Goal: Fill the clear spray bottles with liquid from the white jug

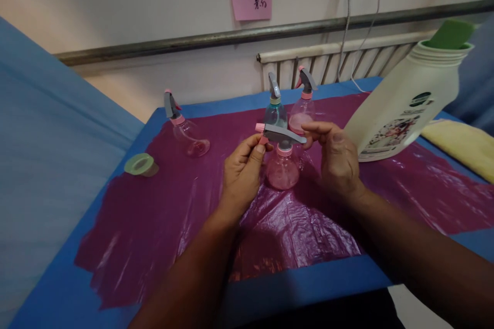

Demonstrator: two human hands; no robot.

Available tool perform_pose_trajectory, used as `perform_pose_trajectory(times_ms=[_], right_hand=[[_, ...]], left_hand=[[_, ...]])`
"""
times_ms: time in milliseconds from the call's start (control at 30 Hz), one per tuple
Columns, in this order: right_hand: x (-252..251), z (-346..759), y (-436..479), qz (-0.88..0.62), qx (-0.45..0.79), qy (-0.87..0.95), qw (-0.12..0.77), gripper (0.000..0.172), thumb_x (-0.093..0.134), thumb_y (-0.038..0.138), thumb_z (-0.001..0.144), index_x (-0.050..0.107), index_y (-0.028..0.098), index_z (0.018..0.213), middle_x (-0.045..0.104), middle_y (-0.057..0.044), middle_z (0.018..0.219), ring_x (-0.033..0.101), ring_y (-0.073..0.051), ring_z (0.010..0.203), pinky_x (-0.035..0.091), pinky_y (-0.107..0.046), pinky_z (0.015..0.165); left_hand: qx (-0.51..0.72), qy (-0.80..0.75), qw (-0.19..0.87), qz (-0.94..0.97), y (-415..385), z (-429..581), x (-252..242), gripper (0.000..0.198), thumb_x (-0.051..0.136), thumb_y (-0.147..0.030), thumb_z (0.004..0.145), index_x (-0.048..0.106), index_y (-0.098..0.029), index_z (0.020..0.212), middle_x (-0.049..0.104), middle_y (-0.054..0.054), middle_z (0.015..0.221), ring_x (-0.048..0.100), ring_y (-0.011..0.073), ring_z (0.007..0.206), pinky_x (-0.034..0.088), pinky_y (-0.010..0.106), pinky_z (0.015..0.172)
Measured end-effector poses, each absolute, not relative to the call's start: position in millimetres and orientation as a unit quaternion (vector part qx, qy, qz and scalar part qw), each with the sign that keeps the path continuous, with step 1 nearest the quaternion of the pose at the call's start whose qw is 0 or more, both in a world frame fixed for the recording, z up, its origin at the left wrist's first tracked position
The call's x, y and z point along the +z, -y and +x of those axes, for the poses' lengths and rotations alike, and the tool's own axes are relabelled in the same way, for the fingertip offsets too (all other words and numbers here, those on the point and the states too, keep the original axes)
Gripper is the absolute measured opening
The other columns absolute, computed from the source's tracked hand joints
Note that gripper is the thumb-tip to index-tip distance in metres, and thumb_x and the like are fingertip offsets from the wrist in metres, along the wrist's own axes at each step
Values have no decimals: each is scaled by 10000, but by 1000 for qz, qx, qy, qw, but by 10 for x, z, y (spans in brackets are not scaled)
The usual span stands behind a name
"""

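Note:
A small clear spray bottle (283, 172) with pink liquid, a pink collar and a grey-and-pink trigger head stands upright in front of me. My left hand (245, 169) pinches the pink trigger and nozzle end of that head. At the head's grey rear end, my right hand (339, 162) has its fingertips around the tip, the index finger over it and the other fingers curled. Just behind are a teal-tinted spray bottle (275, 113) and another pink-collared spray bottle (303, 113) holding pale pink liquid. Farther left stands a pink-collared spray bottle (191, 139) with a little liquid.
A large pale green jug (409, 97) with green material in its mouth stands at right, close to my right hand. A yellow cloth (463, 149) lies beyond it. A small green-lidded cup (142, 165) sits at left. Purple plastic sheeting (154, 236) covers the blue table (88, 277).

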State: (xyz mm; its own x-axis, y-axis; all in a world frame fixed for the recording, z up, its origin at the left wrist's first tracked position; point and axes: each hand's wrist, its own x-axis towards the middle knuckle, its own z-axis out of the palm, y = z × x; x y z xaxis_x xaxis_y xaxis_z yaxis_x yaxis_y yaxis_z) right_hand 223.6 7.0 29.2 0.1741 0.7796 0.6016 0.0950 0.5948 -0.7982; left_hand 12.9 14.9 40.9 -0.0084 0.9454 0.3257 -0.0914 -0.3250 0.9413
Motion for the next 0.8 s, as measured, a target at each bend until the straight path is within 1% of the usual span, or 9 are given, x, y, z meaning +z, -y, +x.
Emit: perform_pose_trajectory(times_ms=[33,100,167,233,400,500,667,733,800], right_hand=[[299,2241,-64,-375,252,589,670,477,469,612,1215,815,332,1386,814,-61,1146,785,-269,1141,606,-549,1162],[298,2249,-56,-367,275,611,645,420,566,574,1193,766,349,1485,817,-68,1343,771,-284,1303,592,-550,1219],[268,2250,-60,-347,312,647,603,487,660,531,1159,670,383,1623,749,-66,1573,710,-304,1478,552,-568,1302],[221,2240,-70,-335,331,670,574,577,705,494,1139,596,402,1698,688,-62,1680,668,-314,1550,514,-591,1351],[158,2197,-97,-359,310,667,574,507,735,440,1127,652,415,1627,748,-47,1590,729,-293,1452,541,-594,1323],[188,2179,-107,-370,296,661,582,473,785,454,1092,688,409,1553,765,-49,1542,728,-295,1440,547,-602,1316],[225,2159,-122,-371,303,634,607,546,906,472,997,709,369,1495,773,-63,1501,733,-297,1426,576,-577,1293],[229,2159,-120,-366,310,633,607,548,909,454,999,706,366,1500,773,-62,1500,737,-292,1423,581,-566,1287],[236,2162,-112,-353,319,643,600,537,878,425,1030,692,373,1531,764,-60,1525,730,-285,1443,565,-561,1305]], left_hand=[[596,-384,435,555,-149,128,407,195,796,-373,1094,881,-267,1233,851,50,1098,767,193,1000,603,306,833],[597,-380,438,555,-147,128,405,194,796,-370,1094,881,-265,1234,851,51,1099,769,193,999,608,305,839],[597,-379,443,551,-143,129,408,209,806,-383,1091,878,-258,1242,850,55,1104,767,191,995,608,297,829],[598,-379,446,548,-140,134,412,223,815,-395,1088,875,-252,1248,850,58,1113,768,191,1000,614,295,838],[602,-376,433,555,-136,152,411,196,812,-374,1089,867,-271,1246,849,52,1149,778,199,1072,640,337,963],[602,-379,428,557,-137,158,410,205,800,-368,1093,860,-275,1266,852,59,1168,785,209,1092,650,361,987],[602,-386,431,550,-149,162,410,192,791,-364,1093,858,-265,1244,845,59,1126,783,204,1053,654,358,963],[602,-384,432,551,-153,162,398,204,798,-381,1091,854,-264,1249,841,60,1137,783,206,1072,649,367,994],[605,-372,440,550,-156,157,373,280,822,-399,1077,826,-279,1330,833,60,1190,787,216,1131,637,389,1061]])
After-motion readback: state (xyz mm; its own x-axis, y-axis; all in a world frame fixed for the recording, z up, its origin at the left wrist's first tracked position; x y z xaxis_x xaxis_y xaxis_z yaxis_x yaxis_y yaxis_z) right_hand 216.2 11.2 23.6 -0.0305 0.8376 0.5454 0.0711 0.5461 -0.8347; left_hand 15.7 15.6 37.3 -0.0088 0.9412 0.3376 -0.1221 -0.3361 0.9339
